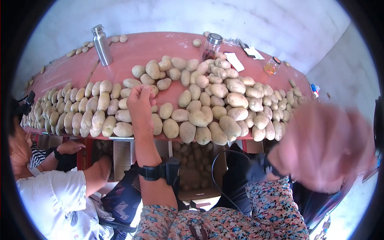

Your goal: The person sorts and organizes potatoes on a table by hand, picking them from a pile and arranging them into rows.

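My left hand [141, 100] is over the potato rows at the middle of the red table [168, 46], its fingers bent together near the thumb. Whatever it may hold is too small or hidden to make out. Close to the camera at the right, my right hand [326, 148] is large and smeared by motion, so its fingers cannot be told apart. Potatoes in neat rows [82, 106] lie to the left of my left hand. Looser potatoes [218, 90] are heaped to its right, up to my right hand.
A steel bottle [103, 46] stands at the back left. Near the back edge are a lidded jar [211, 47], white paper [235, 62] and a smaller jar [272, 66]. Below the table is a box of potatoes [195, 164]. A co-worker in a white shirt [56, 192] sits at the left.
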A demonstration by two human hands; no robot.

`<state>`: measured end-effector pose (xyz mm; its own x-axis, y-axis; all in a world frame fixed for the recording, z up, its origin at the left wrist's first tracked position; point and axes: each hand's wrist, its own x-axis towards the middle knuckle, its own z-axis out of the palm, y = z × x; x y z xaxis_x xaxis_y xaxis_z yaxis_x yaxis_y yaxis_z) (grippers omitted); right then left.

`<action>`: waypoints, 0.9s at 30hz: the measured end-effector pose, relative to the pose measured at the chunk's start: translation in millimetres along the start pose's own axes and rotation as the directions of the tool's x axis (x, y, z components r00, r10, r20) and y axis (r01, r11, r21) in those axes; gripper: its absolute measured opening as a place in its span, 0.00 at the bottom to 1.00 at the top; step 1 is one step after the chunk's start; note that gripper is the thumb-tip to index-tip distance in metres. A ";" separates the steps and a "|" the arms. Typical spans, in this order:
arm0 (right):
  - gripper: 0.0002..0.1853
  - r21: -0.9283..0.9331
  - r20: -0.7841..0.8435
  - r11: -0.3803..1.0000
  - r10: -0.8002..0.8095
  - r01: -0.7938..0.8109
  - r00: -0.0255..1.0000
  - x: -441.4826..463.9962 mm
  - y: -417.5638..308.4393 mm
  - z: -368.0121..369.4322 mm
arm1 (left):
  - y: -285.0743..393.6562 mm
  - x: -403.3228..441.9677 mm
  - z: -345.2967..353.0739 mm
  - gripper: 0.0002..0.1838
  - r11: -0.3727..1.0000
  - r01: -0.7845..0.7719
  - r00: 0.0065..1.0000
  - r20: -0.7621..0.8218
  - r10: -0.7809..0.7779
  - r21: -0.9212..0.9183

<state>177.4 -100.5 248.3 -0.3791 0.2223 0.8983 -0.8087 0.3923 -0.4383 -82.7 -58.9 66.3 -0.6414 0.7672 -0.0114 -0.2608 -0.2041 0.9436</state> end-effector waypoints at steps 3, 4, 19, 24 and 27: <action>0.12 -0.607 -0.280 0.737 0.149 -0.296 0.948 23.6 50.5 -37.1 | -2.9 0.0 3.2 0.07 1.000 -0.011 1.000 -0.003 0.011 0.008; 0.12 -0.739 -0.371 0.544 0.164 -0.397 0.914 30.1 69.7 -52.5 | -2.4 -1.0 4.0 0.07 1.000 -0.013 1.000 -0.009 0.013 0.011; 0.13 -0.856 -0.517 -0.467 0.754 -0.222 0.405 -88.7 234.8 -180.2 | 4.8 0.6 6.0 0.05 0.998 -0.013 1.000 -0.001 0.013 -0.059; 0.12 -0.847 -0.512 -0.499 0.669 -0.186 0.539 -102.7 256.9 -178.2 | 5.7 -0.8 11.2 0.06 0.999 0.025 1.000 0.002 -0.025 -0.025; 0.12 -0.851 -0.496 -0.501 0.668 -0.158 0.555 -107.2 257.4 -173.4 | 2.2 -0.7 12.0 0.06 0.999 0.026 0.999 0.019 -0.026 -0.018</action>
<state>87.8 131.4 33.8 -0.5273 0.8280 0.1906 0.8477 0.5280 0.0515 -74.1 -52.6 72.4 -0.6204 0.7837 -0.0294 -0.2907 -0.1950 0.9367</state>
